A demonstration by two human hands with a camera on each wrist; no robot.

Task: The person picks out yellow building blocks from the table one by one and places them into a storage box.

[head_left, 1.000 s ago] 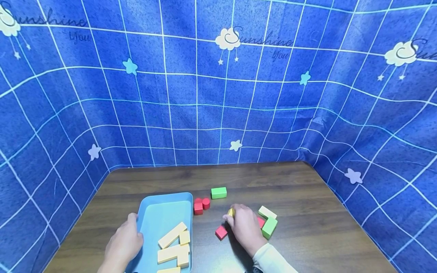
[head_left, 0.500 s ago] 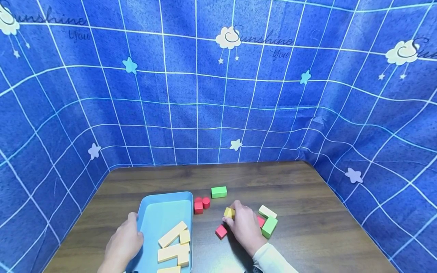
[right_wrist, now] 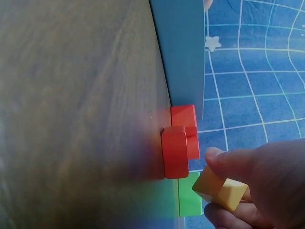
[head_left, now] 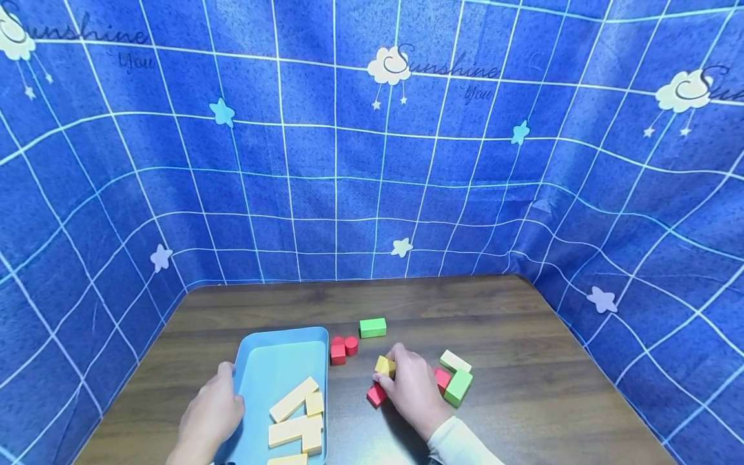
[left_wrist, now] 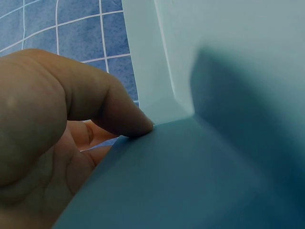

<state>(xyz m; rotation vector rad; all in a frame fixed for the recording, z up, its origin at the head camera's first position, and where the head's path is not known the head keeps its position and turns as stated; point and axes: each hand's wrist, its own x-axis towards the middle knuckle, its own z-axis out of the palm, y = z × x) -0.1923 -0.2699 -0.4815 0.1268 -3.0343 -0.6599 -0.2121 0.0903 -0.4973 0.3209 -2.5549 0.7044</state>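
My left hand (head_left: 209, 413) grips the left rim of a blue tray (head_left: 270, 361), its thumb over the wall in the left wrist view. Several pale wooden blocks (head_left: 290, 431) lie in the tray's near right part. To the right of the tray, my right hand (head_left: 415, 394) pinches a yellow block (head_left: 384, 366) between thumb and fingers. The right wrist view has this yellow block (right_wrist: 231, 193) held up off the tabletop; the fingers hide part of its shape. Just below it in the head view sits a red block (head_left: 375, 395), partly covered by the hand.
Beside the tray's right wall are a red cube (head_left: 338, 354) and a red cylinder (head_left: 351, 345). A green block (head_left: 372, 327) stands farther back. Right of my right hand lie a red block (head_left: 442, 380), a green block (head_left: 458, 386) and a cream block (head_left: 455, 361). A blue curtain (head_left: 372, 161) surrounds the table.
My right hand has shifted slightly left with the yellow block, which now shows more and overlaps the small red block in the head view. My left hand has stayed on the tray.
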